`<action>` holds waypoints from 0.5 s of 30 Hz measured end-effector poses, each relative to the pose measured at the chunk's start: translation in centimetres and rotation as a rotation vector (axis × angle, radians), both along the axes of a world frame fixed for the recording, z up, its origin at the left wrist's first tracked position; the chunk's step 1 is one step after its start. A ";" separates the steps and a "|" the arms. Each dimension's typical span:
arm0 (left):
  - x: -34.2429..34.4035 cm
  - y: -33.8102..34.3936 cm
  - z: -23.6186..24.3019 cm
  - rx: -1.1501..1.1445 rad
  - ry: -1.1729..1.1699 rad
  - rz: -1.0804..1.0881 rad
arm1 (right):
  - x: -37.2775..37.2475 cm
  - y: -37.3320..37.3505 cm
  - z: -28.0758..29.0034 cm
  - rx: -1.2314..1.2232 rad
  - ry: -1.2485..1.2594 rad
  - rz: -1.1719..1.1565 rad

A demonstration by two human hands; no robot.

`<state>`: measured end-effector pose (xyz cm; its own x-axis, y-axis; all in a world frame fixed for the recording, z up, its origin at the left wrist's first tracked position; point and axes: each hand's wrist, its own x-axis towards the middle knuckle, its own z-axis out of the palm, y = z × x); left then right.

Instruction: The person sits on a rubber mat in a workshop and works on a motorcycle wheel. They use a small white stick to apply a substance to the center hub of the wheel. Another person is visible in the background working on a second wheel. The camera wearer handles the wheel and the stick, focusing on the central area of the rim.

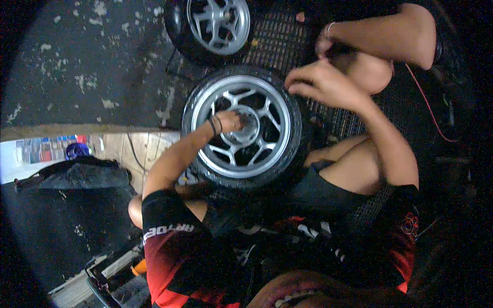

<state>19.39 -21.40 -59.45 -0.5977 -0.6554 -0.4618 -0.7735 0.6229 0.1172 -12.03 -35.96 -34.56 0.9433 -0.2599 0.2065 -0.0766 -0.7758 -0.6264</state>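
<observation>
1. Now my left hand (232, 122) presses into the hub of the silver spoked alloy wheel with black rubber tyre (241, 128); its grip is hidden.
2. My right hand (321, 82), fingers curled, rests on the tyre's upper edge.
3. Beyond lies a second silver wheel (215, 23) on the black ridged mat (280, 36); another person's hand (324, 43) is close by.

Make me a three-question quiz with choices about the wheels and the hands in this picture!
1. Where is the left hand?
A. at the hub of the near wheel
B. on the floor
C. on the far wheel

2. How many wheels show?
A. one
B. two
C. four

3. The right hand is
A. resting on the near wheel's tyre edge
B. holding a hammer
C. in a pocket

Answers: 1 A, its fingers sit at the silver centre; 2 B, one near, one beyond; 3 A, its fingers touch the black rubber.
</observation>
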 end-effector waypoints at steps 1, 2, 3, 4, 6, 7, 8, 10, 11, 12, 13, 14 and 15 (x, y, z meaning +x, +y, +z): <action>3.1 2.2 -4.2 -0.217 0.119 -0.121 | 1.3 0.3 0.0 0.000 -0.011 0.018; -0.4 -0.6 0.4 -0.099 0.059 -0.205 | -0.5 0.1 -0.4 0.014 0.055 -0.046; 1.8 1.0 -1.8 -0.194 0.174 -0.213 | 0.4 0.1 0.1 0.013 0.062 -0.015; 0.9 0.6 -0.7 -0.105 0.108 -0.154 | 0.1 0.0 -0.4 -0.001 0.024 -0.019; -0.5 -0.2 3.5 0.005 -0.027 -0.091 | 0.2 -0.4 -0.7 0.012 0.036 -0.018; -0.5 -0.1 4.1 0.022 -0.090 -0.086 | 0.4 -0.4 -0.7 0.013 0.040 -0.020; 0.3 0.6 3.2 -0.060 0.089 0.030 | 0.7 -0.4 -0.7 -0.010 0.028 -0.007; 0.4 0.7 3.7 -0.174 0.310 0.028 | 0.8 -0.7 -1.0 -0.064 0.008 0.000; 0.0 0.2 5.1 -0.209 0.333 -0.069 | 0.7 -0.8 -1.1 -0.070 0.016 -0.005; -0.8 -0.8 5.3 0.053 -0.052 -0.093 | 0.6 -0.9 -1.2 -0.076 0.025 -0.010; -0.5 -0.9 5.0 0.025 -0.007 -0.110 | 0.6 -0.9 -1.3 -0.085 0.029 -0.012; -0.2 -0.7 4.6 -0.002 0.040 -0.128 | 0.6 -0.9 -1.4 -0.076 0.010 -0.007; 0.0 -0.6 4.1 -0.029 0.087 -0.146 | 0.8 -1.0 -1.4 -0.094 -0.001 0.007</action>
